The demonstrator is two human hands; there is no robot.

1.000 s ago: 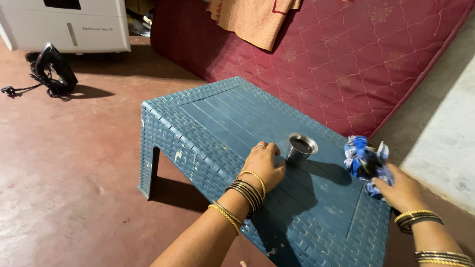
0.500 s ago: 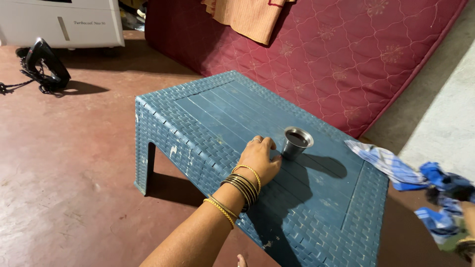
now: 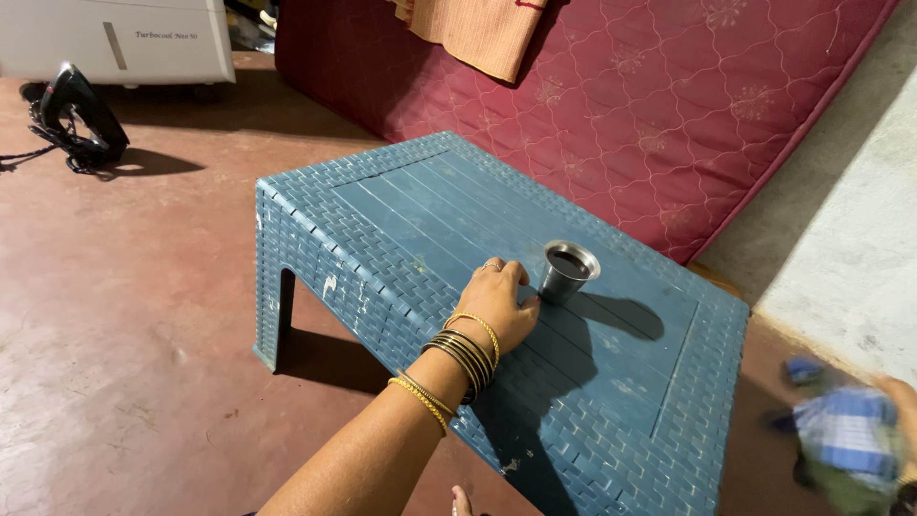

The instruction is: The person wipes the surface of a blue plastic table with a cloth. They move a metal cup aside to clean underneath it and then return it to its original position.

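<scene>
Left hand (image 3: 497,304) is resting palm down on the top of a low blue plastic table (image 3: 420,225), its fingers curled loosely and spread only a little, gripping nothing; the thumb tip is lying just beside, perhaps touching, the base of a small steel cup (image 3: 566,270). The cup is standing upright toward the right part of the tabletop, holding a dark liquid and casting a shadow to its right. Gold and dark bangles (image 3: 465,354) are circling the left wrist. Right hand (image 3: 898,406) is showing only at the far right edge of the view, off the table's near right corner, blurred; it is holding a bunched blue-and-white checked cloth (image 3: 845,440), though how tightly the fingers are closing cannot be told. A red quilted mattress (image 3: 669,105) is leaning behind the table, an orange cloth (image 3: 473,33) draped over it. On the red floor (image 3: 134,315) at far left, a black iron (image 3: 74,119) is lying before a white appliance (image 3: 115,43).
</scene>
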